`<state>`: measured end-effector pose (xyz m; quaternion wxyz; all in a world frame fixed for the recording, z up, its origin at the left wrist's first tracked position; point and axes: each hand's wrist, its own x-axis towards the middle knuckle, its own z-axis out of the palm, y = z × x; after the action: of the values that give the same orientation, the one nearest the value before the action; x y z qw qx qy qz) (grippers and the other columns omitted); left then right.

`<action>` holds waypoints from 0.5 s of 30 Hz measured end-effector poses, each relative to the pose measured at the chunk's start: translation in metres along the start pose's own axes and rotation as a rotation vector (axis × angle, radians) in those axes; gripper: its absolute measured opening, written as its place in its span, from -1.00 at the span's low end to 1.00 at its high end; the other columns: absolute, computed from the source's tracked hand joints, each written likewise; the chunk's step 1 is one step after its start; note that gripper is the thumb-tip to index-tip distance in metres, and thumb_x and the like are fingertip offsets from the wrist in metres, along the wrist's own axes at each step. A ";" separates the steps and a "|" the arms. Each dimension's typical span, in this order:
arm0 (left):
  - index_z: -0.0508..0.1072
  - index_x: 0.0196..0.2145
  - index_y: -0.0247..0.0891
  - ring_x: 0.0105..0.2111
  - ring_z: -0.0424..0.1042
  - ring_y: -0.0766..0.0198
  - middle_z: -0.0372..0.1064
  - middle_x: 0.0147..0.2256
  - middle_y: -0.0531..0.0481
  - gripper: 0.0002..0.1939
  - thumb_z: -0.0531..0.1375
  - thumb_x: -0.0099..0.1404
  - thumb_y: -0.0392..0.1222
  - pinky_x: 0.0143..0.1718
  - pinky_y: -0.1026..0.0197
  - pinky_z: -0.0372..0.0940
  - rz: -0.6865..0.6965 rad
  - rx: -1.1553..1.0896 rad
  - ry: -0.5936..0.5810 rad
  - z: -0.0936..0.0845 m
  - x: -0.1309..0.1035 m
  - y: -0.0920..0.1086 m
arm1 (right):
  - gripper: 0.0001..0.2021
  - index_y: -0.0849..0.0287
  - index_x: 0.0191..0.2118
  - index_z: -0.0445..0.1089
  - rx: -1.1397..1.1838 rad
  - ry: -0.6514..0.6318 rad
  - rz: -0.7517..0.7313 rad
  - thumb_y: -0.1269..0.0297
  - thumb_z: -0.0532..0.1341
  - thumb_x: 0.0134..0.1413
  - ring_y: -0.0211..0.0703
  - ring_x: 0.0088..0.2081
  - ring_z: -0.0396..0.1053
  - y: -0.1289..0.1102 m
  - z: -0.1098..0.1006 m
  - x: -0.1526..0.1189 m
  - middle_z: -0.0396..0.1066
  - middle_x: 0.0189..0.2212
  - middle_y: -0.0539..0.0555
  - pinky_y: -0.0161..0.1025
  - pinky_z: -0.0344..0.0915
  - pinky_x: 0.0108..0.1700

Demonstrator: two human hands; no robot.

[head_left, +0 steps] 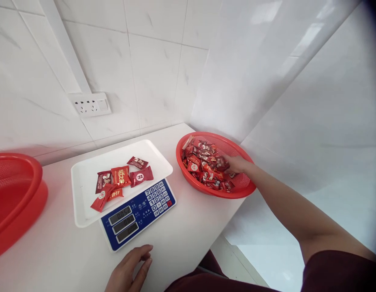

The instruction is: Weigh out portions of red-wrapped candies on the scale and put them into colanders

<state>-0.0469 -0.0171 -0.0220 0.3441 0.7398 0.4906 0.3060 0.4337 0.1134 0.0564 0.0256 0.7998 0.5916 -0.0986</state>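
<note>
Red and dark-red wrapped candies [206, 162] fill much of a round red mesh basket [188, 178] at the right of the table. My right hand [236, 164] reaches into that basket, its fingers closed round a dark-red wrapped candy [222, 163]. On the white tray [84, 190] of a digital scale [142, 215] lie several wrapped candies [120, 176], some overlapping. The upper display seems to read 0.052. My left hand [135, 265] rests at the table's front edge, just below the scale, fingers curved and apart with nothing held.
Another red basket [36, 211], its inside mostly out of frame, stands at the far left. The white table [182, 227] meets a tiled wall behind and a smooth pale wall on the right. A socket panel [90, 104] is fixed above the tray.
</note>
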 end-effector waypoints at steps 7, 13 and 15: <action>0.49 -0.20 -0.08 -0.32 0.49 0.27 0.51 -0.32 0.06 -0.73 0.11 0.24 0.03 -0.28 0.34 0.38 -0.039 -0.031 -0.038 -0.001 -0.001 0.002 | -0.43 0.25 0.02 0.32 0.250 -0.075 0.074 0.46 0.28 -0.27 0.22 -0.12 0.37 -0.009 0.005 -0.005 0.48 -0.21 0.25 -0.07 0.28 -0.17; 0.49 -0.20 -0.06 -0.33 0.49 0.28 0.51 -0.33 0.06 -0.76 0.14 0.22 0.02 -0.28 0.35 0.37 -0.040 -0.076 -0.037 0.000 0.000 0.003 | -0.66 0.20 -0.09 0.36 0.653 -0.089 0.013 0.36 0.19 -0.08 -0.03 -0.21 0.44 -0.010 -0.020 -0.024 0.50 -0.22 0.10 -0.21 0.38 -0.26; 0.49 -0.21 -0.04 -0.33 0.49 0.28 0.51 -0.33 0.07 -0.76 0.15 0.21 0.02 -0.28 0.35 0.36 -0.047 -0.094 -0.044 -0.001 0.000 0.006 | -0.63 0.22 -0.05 0.32 0.766 -0.051 0.013 0.33 0.20 -0.05 -0.04 -0.22 0.45 -0.014 -0.027 -0.033 0.50 -0.21 0.13 -0.20 0.40 -0.26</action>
<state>-0.0446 -0.0189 -0.0166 0.3962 0.7175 0.4855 0.3042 0.4145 0.0913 0.0904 -0.2600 0.7522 0.5061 -0.3323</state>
